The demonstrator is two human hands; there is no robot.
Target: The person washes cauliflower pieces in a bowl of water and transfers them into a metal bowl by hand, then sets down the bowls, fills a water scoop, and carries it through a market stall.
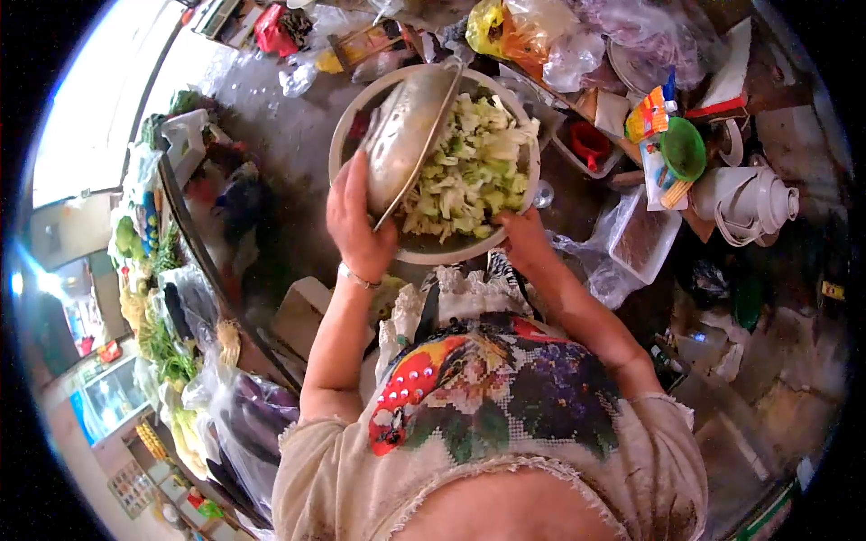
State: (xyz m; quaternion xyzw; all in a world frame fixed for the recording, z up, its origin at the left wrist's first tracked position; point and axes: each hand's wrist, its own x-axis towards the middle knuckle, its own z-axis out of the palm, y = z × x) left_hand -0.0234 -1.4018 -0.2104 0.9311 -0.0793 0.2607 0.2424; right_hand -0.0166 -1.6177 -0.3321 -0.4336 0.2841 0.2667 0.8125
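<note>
My left hand (356,216) grips the lower edge of a dented metal bowl (401,135), tipped on its side with its mouth facing right. The bowl is inside a wide, pale-rimmed basin (343,122). Chopped pale-green leafy vegetable (474,167), which looks like cabbage, lies heaped at the bowl's mouth and over the basin's right side. At the basin's near right rim, my right hand (523,236) is closed, its fingertips partly hidden at the edge of the vegetables. A bracelet circles my left wrist.
Vegetables and bagged eggplants (257,415) lie on a stand along the left. To the right are a white plastic tub (645,234), a green bowl (683,149) and a red container (588,144). Plastic bags (541,36) clutter the far side.
</note>
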